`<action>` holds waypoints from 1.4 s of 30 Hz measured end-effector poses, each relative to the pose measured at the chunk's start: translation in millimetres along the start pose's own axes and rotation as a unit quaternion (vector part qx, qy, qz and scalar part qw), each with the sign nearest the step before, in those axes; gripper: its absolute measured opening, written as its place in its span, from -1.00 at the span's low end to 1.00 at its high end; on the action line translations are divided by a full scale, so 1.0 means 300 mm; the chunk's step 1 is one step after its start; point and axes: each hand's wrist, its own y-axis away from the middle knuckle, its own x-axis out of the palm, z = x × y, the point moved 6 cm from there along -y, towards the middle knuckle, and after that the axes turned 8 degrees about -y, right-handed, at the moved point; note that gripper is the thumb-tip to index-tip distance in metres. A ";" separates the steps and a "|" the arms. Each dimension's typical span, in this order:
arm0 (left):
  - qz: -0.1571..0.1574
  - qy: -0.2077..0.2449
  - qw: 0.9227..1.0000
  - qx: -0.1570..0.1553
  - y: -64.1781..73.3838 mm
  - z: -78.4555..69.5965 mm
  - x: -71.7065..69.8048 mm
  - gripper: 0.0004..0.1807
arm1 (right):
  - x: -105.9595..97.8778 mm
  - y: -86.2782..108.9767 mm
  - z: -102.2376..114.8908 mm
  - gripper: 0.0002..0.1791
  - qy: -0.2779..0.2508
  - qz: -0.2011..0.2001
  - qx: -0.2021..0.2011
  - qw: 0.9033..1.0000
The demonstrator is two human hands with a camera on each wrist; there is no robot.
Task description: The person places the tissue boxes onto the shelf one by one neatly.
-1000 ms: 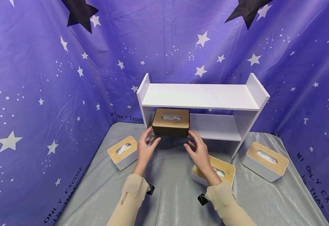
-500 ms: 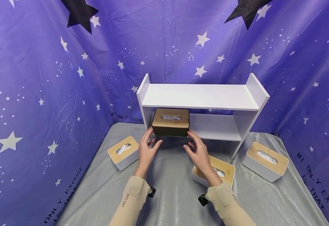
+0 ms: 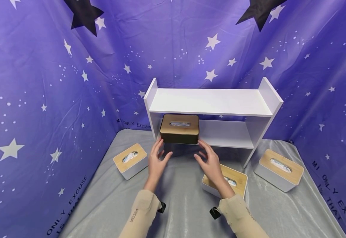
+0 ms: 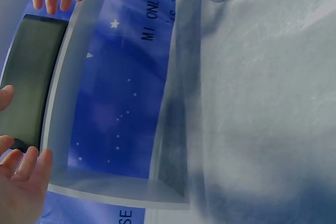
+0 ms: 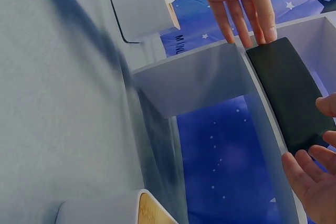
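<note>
A black tissue box (image 3: 180, 129) with a wooden lid sits on the left part of the middle shelf (image 3: 226, 132) of a white rack (image 3: 210, 100). My left hand (image 3: 156, 162) is at the box's front left corner, fingers extended and thumb apart; its fingertips are at or just off the corner. At the front right corner, my right hand (image 3: 211, 162) holds its fingers loosely spread, fingertips close to the box. In the left wrist view the left hand (image 4: 23, 182) is beside one end of the box (image 4: 31, 82). The right wrist view shows the right hand (image 5: 315, 182) at the opposite end.
White tissue boxes with wooden lids stand on the grey cloth (image 3: 181, 198): one at left (image 3: 131, 162), one partly behind the right forearm (image 3: 239, 180), one at far right (image 3: 280, 168). Purple star-patterned curtains (image 3: 178, 43) enclose the back and sides.
My left hand has drawn back slightly toward me from the black tissue box's left side. The right hand has shifted only a little. The box stays in place.
</note>
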 end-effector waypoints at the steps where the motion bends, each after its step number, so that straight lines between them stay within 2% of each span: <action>1: 0.002 0.001 1.000 -0.001 0.004 0.004 0.003 -0.29 | -0.001 0.001 -0.001 -0.38 0.002 0.000 0.002 1.000; 8: 0.005 0.013 1.000 -0.011 0.030 0.013 0.020 -0.30 | -0.005 0.007 -0.005 -0.40 -0.004 -0.009 -0.017 1.000; 15: -0.008 0.008 1.000 -0.006 0.048 0.015 0.035 -0.31 | -0.018 0.019 -0.014 -0.39 0.010 -0.007 -0.001 1.000; 18: -0.007 -0.006 1.000 0.000 0.058 -0.016 0.035 -0.33 | -0.026 0.025 -0.013 -0.39 0.004 -0.008 -0.005 1.000; 22: -0.002 -0.013 1.000 0.008 0.074 -0.082 0.023 -0.36 | -0.034 0.029 0.063 -0.42 0.003 -0.004 -0.006 1.000; 25: 0.002 -0.009 1.000 0.008 0.083 -0.100 0.026 -0.38 | -0.038 0.031 0.105 -0.43 0.006 -0.001 -0.001 1.000; 29: 0.013 -0.005 1.000 0.001 0.088 -0.087 0.048 -0.37 | -0.043 0.036 0.038 -0.43 0.007 -0.007 -0.005 1.000; 33: 0.020 -0.001 1.000 -0.003 0.090 -0.041 0.083 -0.36 | -0.051 0.042 -0.026 -0.41 0.016 -0.010 0.000 1.000; 37: 0.028 0.007 1.000 -0.005 0.092 0.004 0.111 -0.35 | -0.063 0.048 -0.047 -0.41 0.024 -0.006 0.010 1.000; 42: 0.040 0.008 0.999 0.005 0.095 0.015 0.123 -0.37 | -0.078 0.054 -0.047 -0.41 0.032 -0.005 0.009 0.999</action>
